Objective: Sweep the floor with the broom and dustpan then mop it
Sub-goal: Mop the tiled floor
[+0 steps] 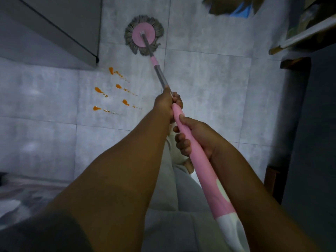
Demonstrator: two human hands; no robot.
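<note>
Left hand (164, 104): fingers curled tight round the pink and metal mop pole (159, 73), the farther hold.
Right hand (197, 137): wrapped round the pink grip, nearer the body.
Handling: likely a light, stiff pole that suits two spread holds (the grey string mop head (143, 34) looks soft and may drag if wet).
Mop head: flat on the grey tiled floor (209, 79), beyond the orange spill drops (109, 95).
Containers: no bucket or dustpan in view.

Bare forearms (118, 170), pale trousers (183, 190)
</note>
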